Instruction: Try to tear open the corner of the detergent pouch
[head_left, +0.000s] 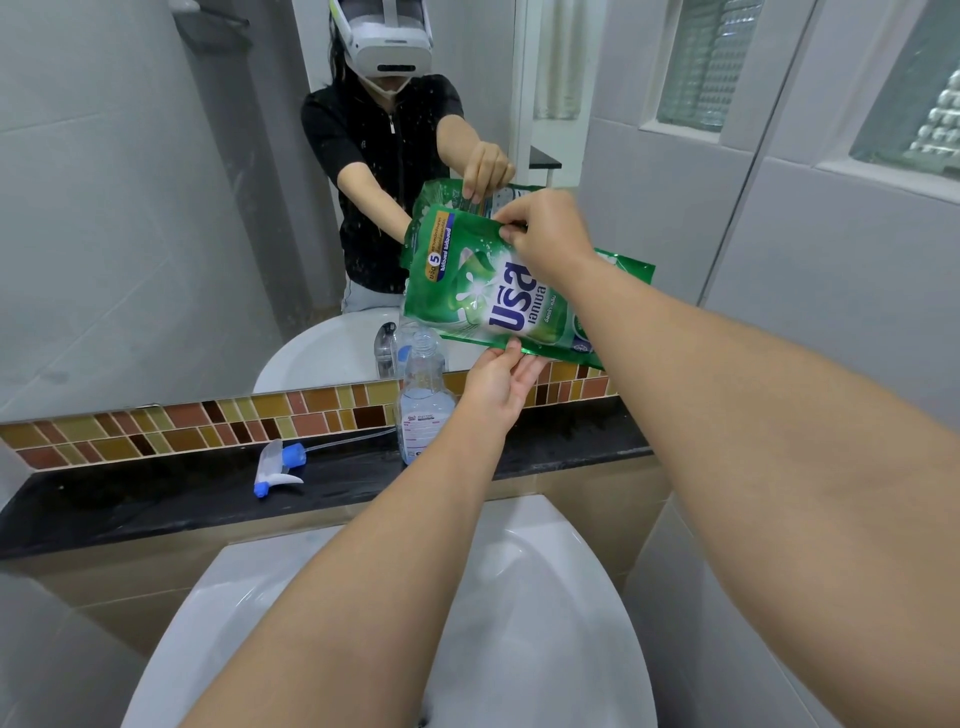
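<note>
Bathroom with a mirror (130, 208), black ledge (156, 499) and white sink (519, 597). Right hand (545, 236) pinches, left hand (496, 387) supports, a green Thai-lettered pouch (467, 291) over a clear bottle (423, 405).

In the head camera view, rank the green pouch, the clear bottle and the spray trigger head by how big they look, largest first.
1. Green pouch, pinched by the right hand and supported underneath by the left hand.
2. Clear bottle, standing on the black ledge.
3. Spray trigger head, lying on that ledge.
All sit at similar depth, so the order seems safe.
</note>
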